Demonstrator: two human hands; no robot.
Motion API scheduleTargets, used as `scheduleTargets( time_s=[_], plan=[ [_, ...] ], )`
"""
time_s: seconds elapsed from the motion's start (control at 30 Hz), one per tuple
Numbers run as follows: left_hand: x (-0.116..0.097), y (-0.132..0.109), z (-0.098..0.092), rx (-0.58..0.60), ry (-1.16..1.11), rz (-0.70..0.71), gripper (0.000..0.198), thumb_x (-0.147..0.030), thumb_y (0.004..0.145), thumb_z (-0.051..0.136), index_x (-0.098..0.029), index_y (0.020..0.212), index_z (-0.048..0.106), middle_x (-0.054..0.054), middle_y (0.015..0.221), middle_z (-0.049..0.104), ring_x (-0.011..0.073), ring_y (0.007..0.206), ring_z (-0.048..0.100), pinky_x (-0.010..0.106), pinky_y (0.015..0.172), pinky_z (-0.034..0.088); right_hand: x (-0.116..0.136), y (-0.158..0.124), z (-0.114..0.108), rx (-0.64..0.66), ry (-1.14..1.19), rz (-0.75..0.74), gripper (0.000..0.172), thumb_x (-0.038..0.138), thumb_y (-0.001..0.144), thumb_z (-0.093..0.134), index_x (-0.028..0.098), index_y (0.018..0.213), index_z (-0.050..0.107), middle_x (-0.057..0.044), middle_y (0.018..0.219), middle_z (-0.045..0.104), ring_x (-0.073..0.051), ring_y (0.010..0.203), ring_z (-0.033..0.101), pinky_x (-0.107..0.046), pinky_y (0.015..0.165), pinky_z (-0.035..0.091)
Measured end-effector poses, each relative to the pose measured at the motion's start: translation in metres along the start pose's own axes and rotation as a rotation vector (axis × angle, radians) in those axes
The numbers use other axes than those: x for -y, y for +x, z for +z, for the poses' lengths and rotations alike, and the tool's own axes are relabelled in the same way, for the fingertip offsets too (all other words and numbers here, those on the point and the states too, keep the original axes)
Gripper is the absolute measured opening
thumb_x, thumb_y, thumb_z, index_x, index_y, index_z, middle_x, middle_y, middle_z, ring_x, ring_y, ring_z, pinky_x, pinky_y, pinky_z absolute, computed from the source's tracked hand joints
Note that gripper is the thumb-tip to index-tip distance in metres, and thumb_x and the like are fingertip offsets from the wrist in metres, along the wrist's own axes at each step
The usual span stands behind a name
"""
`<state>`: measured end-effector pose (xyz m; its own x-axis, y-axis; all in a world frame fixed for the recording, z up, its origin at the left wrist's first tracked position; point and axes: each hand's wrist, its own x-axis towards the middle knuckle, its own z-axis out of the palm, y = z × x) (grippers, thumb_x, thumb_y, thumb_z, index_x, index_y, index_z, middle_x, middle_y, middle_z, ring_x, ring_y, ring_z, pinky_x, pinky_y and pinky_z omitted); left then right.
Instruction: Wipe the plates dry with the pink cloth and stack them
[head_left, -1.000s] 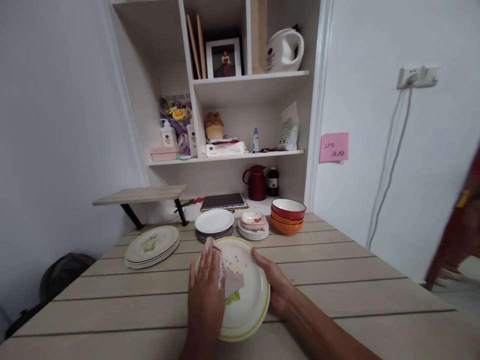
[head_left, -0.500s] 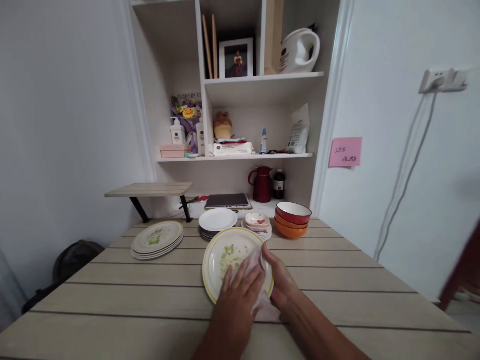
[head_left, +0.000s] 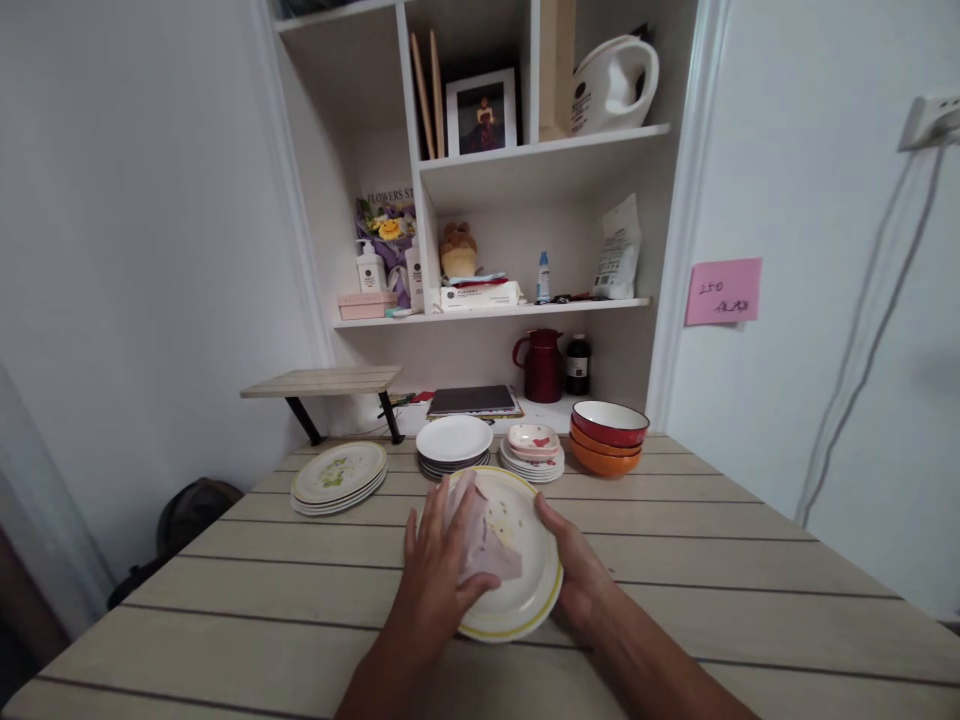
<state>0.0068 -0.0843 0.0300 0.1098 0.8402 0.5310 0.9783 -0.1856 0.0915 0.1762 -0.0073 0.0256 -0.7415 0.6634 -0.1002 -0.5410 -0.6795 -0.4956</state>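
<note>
A cream plate (head_left: 534, 570) with a yellow rim and a printed picture is held tilted above the near part of the table. My right hand (head_left: 579, 562) grips its right edge, thumb on the upper face and the other fingers behind. My left hand (head_left: 436, 560) presses a pale pink cloth (head_left: 480, 530) against the plate's left side, its fingers stretched over the cloth. Cloth and hand cover much of the printed picture. Similar plates (head_left: 339, 476) lie stacked on the left.
Behind stand a stack with a white plate (head_left: 454, 439) on top, small dishes (head_left: 533, 440) on small plates, and nested red and orange bowls (head_left: 609, 440). A small raised wooden shelf (head_left: 322, 381) stands at the back left of the slatted table (head_left: 247, 600). A red jug (head_left: 541, 366) is behind.
My left hand has slid the cloth from the plate's right side to its left, spreading its fingers. The right hand keeps hold of the plate. The view has turned slightly.
</note>
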Motion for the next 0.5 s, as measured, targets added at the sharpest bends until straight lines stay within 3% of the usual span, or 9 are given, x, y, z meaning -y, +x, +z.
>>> scheduleTargets(
  time_s=[0.07, 0.17, 0.27, 0.33, 0.4, 0.5],
  plan=[
    [-0.001, -0.003, -0.006, -0.049, 0.039, -0.052, 0.085, -0.031, 0.075, 0.070, -0.031, 0.147, 0.025, 0.013, 0.157, 0.019, 0.0359, 0.142, 0.021, 0.058, 0.107, 0.028, 0.001, -0.001, 0.003, -0.006, 0.009, -0.018, 0.062, 0.053, 0.090, 0.040, 0.007, 0.129, 0.052, -0.018, 0.118, 0.066, -0.029, 0.111, 0.061, -0.046, 0.105, 0.036],
    [-0.006, -0.009, -0.010, -0.089, 0.081, -0.148, 0.075, -0.021, 0.073, 0.069, -0.029, 0.141, 0.038, 0.015, 0.147, 0.036, 0.0361, 0.132, 0.038, 0.051, 0.100, 0.039, 0.002, -0.004, 0.008, -0.050, 0.001, -0.069, 0.060, 0.052, 0.090, 0.041, 0.007, 0.128, 0.054, -0.019, 0.114, 0.068, -0.029, 0.108, 0.063, -0.046, 0.103, 0.039],
    [-0.018, -0.016, -0.007, -0.058, 0.000, -0.238, 0.062, -0.020, 0.083, 0.053, -0.029, 0.142, 0.035, 0.012, 0.126, 0.051, 0.0247, 0.103, 0.061, 0.033, 0.078, 0.053, 0.003, -0.005, 0.010, -0.121, -0.003, -0.128, 0.058, 0.049, 0.090, 0.044, 0.006, 0.127, 0.054, -0.018, 0.109, 0.070, -0.029, 0.104, 0.065, -0.046, 0.102, 0.041],
    [-0.027, -0.019, -0.003, -0.022, -0.107, -0.256, 0.059, -0.021, 0.089, 0.042, -0.029, 0.146, 0.027, 0.010, 0.119, 0.052, 0.0187, 0.090, 0.064, 0.025, 0.064, 0.052, 0.004, -0.004, 0.009, -0.140, 0.002, -0.149, 0.057, 0.049, 0.090, 0.046, 0.007, 0.128, 0.053, -0.018, 0.107, 0.071, -0.028, 0.103, 0.066, -0.045, 0.101, 0.041],
    [-0.034, -0.019, 0.000, -0.008, -0.181, -0.271, 0.058, -0.023, 0.091, 0.037, -0.027, 0.147, 0.023, 0.011, 0.120, 0.051, 0.0181, 0.092, 0.064, 0.024, 0.065, 0.052, 0.004, -0.004, 0.008, -0.132, 0.001, -0.150, 0.058, 0.049, 0.089, 0.048, 0.007, 0.129, 0.052, -0.017, 0.108, 0.071, -0.027, 0.104, 0.066, -0.043, 0.102, 0.041],
    [-0.040, -0.014, 0.002, -0.026, -0.187, -0.323, 0.052, -0.030, 0.092, 0.039, -0.025, 0.144, 0.032, 0.012, 0.124, 0.049, 0.0215, 0.104, 0.061, 0.029, 0.077, 0.052, 0.003, -0.004, 0.006, -0.079, -0.017, -0.118, 0.061, 0.051, 0.089, 0.046, 0.007, 0.131, 0.051, -0.018, 0.114, 0.068, -0.027, 0.107, 0.064, -0.043, 0.102, 0.041]
  ],
)
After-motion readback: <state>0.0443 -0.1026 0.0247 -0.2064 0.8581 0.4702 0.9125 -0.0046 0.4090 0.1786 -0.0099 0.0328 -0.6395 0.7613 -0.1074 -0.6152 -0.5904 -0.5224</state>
